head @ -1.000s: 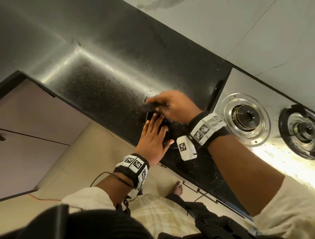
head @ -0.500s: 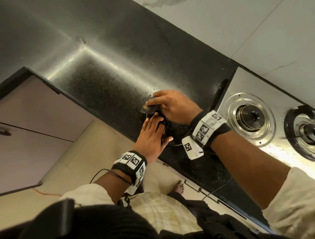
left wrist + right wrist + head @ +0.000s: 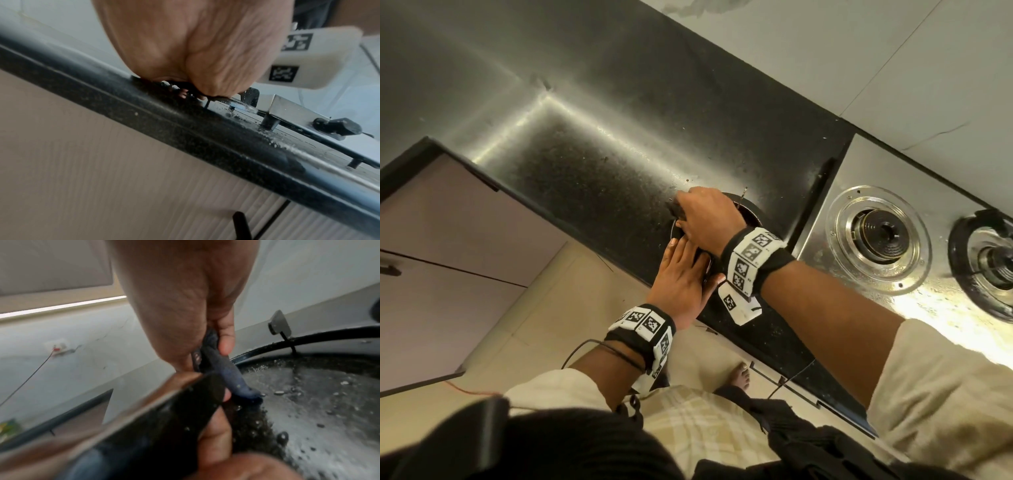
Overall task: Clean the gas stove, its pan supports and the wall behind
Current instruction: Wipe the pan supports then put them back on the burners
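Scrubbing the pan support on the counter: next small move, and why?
Probably keep rubbing the cloth along the pan support rim: the right hand pinches it against the wet ring, while the left hand lies flat, steadying it.

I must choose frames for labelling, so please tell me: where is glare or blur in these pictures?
Head view: strong glare on the steel gas stove top, bright streak on the black stone counter. Left wrist view: left hand and cabinet front soft, blurred. Right wrist view: right hand pinching the dark scrub pad; foreground smeared.
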Demonstrator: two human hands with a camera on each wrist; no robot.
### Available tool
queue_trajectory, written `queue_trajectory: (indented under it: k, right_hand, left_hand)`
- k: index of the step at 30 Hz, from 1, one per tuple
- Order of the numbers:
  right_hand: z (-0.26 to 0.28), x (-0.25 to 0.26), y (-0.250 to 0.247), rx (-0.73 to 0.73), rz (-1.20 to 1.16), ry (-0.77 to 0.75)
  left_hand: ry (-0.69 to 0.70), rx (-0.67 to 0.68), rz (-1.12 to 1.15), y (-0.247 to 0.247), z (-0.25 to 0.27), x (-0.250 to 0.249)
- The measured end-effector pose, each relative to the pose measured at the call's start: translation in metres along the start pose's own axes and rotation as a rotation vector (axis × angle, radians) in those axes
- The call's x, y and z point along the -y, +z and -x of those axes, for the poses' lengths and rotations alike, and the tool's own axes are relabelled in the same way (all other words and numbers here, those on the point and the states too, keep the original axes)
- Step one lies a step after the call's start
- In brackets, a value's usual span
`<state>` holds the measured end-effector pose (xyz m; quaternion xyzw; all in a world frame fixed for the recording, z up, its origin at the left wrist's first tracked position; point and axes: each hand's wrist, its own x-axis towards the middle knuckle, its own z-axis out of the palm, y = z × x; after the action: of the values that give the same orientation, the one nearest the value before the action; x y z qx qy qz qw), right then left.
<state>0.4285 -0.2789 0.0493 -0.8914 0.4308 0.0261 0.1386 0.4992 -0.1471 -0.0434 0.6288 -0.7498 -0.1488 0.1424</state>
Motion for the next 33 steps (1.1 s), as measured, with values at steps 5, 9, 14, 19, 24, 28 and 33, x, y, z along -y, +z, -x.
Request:
queue_trajectory:
  k: [5,9,14,19,24,28,33]
  right_hand:
    - [-0.004,-0.001,-0.001,-0.008,0.036,-0.047]
    - [0.002,-0.003,0.001,-0.014,0.019,-0.019]
    - [0.026,-0.018,-0.013,-0.115,-0.248,0.078]
    - [0.064,-0.044,-0.038,-0.273,-0.582,0.307]
    - [0.102,-0.058,-0.032,-0.226,-0.819,0.490]
    - [0.121,-0.051,-0.019,-0.148,-1.063,0.652]
    - [0.138,-0.020,-0.003,-0.084,-0.907,0.469]
  left_hand:
    - [-0.024,0.008,-0.012,-0.003,0.000,-0.002]
    - [-0.036,0.038,-0.012,-0.004,-0.001,-0.006]
    - [-0.060,0.044,-0.014,0.000,-0.002,-0.007]
    - [-0.085,0.062,0.046,-0.008,-0.004,-0.008]
    - [-0.084,0.024,0.327,-0.042,-0.001,0.001]
    - [-0.120,-0.221,0.200,-0.070,-0.017,0.029]
    - [0.024,-0.040,-0.009,-0.089,-0.063,0.058]
